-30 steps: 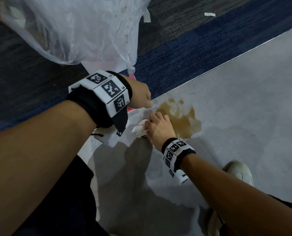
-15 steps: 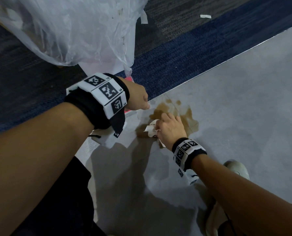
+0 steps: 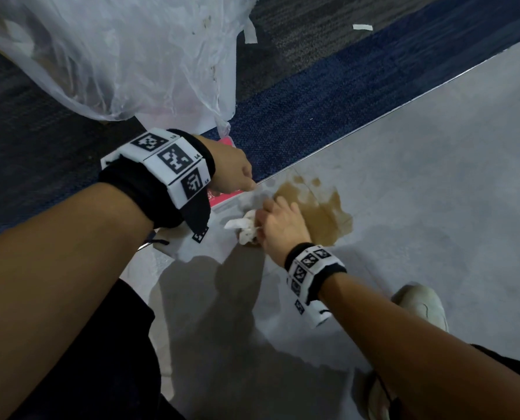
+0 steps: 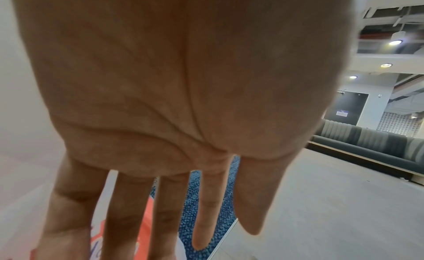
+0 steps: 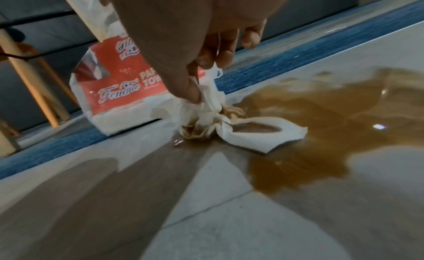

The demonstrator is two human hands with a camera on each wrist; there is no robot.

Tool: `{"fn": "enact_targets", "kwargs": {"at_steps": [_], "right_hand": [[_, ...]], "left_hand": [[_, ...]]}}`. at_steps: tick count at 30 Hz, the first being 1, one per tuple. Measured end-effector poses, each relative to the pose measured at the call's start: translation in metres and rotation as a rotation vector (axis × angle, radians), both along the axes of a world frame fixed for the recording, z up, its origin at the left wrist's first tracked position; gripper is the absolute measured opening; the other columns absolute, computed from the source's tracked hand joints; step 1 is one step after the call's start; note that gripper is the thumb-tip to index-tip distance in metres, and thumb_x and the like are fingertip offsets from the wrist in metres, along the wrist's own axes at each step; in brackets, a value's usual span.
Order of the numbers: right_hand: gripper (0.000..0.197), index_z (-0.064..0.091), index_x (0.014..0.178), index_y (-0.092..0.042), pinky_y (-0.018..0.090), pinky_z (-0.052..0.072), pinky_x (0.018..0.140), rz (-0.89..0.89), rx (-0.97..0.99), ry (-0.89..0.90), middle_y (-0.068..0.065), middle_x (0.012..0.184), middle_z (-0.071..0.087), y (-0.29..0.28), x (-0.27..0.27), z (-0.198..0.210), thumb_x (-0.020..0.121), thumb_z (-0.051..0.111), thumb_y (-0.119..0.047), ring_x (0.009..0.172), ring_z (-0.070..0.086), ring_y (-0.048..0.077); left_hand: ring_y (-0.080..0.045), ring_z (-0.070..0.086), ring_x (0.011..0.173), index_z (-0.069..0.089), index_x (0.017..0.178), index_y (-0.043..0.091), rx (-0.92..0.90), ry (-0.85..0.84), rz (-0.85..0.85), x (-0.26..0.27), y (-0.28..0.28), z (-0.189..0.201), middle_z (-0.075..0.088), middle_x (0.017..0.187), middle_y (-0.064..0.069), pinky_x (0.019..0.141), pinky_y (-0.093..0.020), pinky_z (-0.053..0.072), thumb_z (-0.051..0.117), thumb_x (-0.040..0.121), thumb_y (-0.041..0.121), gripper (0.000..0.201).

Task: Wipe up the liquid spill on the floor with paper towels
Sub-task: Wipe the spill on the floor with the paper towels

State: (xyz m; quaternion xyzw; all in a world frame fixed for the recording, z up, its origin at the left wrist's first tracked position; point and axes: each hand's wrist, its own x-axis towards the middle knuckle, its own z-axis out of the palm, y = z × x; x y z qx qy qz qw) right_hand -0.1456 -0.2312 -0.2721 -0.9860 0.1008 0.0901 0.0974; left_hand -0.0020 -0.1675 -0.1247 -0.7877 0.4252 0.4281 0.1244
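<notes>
A brown liquid spill [image 3: 319, 207] lies on the grey floor [image 3: 434, 177] beside the carpet edge. My right hand [image 3: 278, 225] pinches a crumpled white paper towel [image 3: 245, 230] at the spill's left edge. In the right wrist view the paper towel [image 5: 206, 109] is stained brown at its lower end, one flap lying in the spill [image 5: 321, 122]. My left hand [image 3: 237, 177] hovers over the red and white paper towel pack [image 5: 119, 93], its fingers [image 4: 128, 218] straight and holding nothing.
A large clear plastic bag [image 3: 116, 56] lies on the dark blue carpet [image 3: 313, 110] behind the pack. My pale shoe [image 3: 419, 304] stands on the floor right of my right arm. Wooden legs [image 5: 30, 79] stand behind the pack. A grey bench [image 4: 367, 142] runs along the far wall.
My right hand slid the towel right, into the spill, then back to the spill's left edge. The left hand has stayed over the pack.
</notes>
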Motion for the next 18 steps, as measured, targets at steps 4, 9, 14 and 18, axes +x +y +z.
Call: {"fn": "enact_targets", "kwargs": {"at_steps": [4,9,14,18], "right_hand": [[0.023,0.064,0.103,-0.014,0.04,0.033,0.08,0.039,0.016,0.059,0.006,0.109,0.055,0.008,0.003,-0.01,0.081,0.058,-0.019,0.101,0.046,0.029],[0.02,0.065,0.099,-0.015,0.04,0.033,0.08,0.075,0.007,0.072,0.003,0.109,0.056,0.003,-0.001,-0.01,0.08,0.06,-0.02,0.102,0.047,0.029],[0.021,0.063,0.103,-0.017,0.039,0.032,0.08,0.063,-0.012,0.085,0.002,0.116,0.055,-0.007,-0.008,-0.009,0.083,0.056,-0.02,0.102,0.043,0.026],[0.019,0.062,0.101,-0.018,0.038,0.031,0.08,0.043,-0.017,0.088,0.002,0.113,0.058,-0.014,-0.011,-0.01,0.084,0.055,-0.021,0.101,0.043,0.025]], "left_hand": [[-0.019,0.061,0.098,0.052,0.134,0.019,0.034,0.003,0.021,0.0,0.004,-0.004,0.066,0.116,-0.004,0.1,-0.035,0.045,0.038,0.098,0.042,0.045],[-0.018,0.061,0.092,0.052,0.134,0.02,0.046,0.017,0.033,0.0,0.004,-0.007,0.067,0.107,-0.002,0.095,-0.031,0.045,0.037,0.098,0.043,0.046],[-0.017,0.056,0.084,0.05,0.136,0.02,0.036,0.03,0.035,-0.002,-0.001,-0.008,0.065,0.105,-0.003,0.085,-0.029,0.042,0.037,0.098,0.042,0.046],[-0.017,0.055,0.088,0.049,0.136,0.021,0.035,0.036,0.038,-0.003,-0.002,-0.008,0.063,0.107,-0.002,0.092,-0.032,0.043,0.037,0.098,0.043,0.045]]}}
